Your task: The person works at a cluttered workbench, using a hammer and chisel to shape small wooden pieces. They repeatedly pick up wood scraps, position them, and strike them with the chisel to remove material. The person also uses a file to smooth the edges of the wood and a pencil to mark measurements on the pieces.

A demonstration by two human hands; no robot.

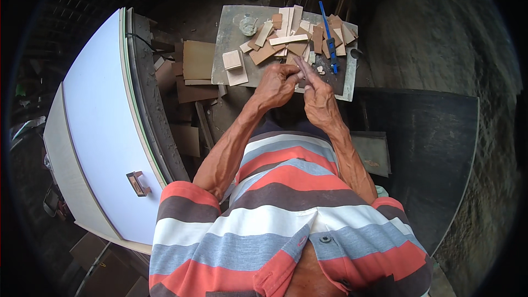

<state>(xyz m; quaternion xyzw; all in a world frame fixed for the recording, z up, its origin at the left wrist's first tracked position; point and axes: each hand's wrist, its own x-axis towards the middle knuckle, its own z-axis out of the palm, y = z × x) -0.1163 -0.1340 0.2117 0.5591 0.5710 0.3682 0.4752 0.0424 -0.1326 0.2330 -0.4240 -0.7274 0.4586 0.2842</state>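
Ideally, left hand [276, 86] (fingers curled) and right hand [320, 102] (fingers straight) brace together over the board [232, 28], any held piece being indiscernible.

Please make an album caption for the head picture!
Left hand and right hand, close together near loose wooden pieces on a board.

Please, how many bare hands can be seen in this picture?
2: the left hand and the right hand, close together by the near edge of the small table. I see no others, though dark surroundings could hide some.
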